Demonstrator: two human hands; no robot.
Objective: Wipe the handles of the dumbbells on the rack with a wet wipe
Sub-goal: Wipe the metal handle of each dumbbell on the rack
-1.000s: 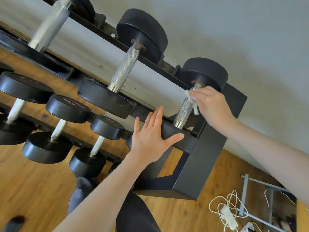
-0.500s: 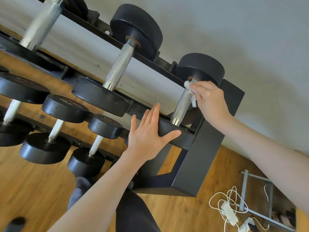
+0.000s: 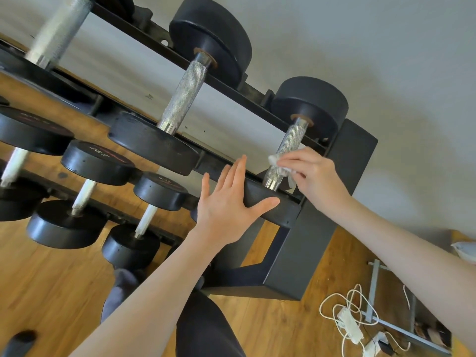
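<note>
On top rack tier, far right dumbbell handle (image 3: 286,150): right hand (image 3: 313,173) pinches wet wipe (image 3: 279,167) against its lower part, grip clenched on wipe. Left hand (image 3: 229,204) flat on that dumbbell's near head (image 3: 270,204), fingers straight, grip released. Rack (image 3: 316,228) on wood floor (image 3: 51,292).

Behind everything I see a plain pale grey painted wall (image 3: 386,47), softly lit. Under me runs a warm brown wooden plank floor (image 3: 51,292). Down to my right a tangled white cable with a white power strip (image 3: 349,324) lies on the boards, beside a light grey metal frame (image 3: 373,292).
</note>
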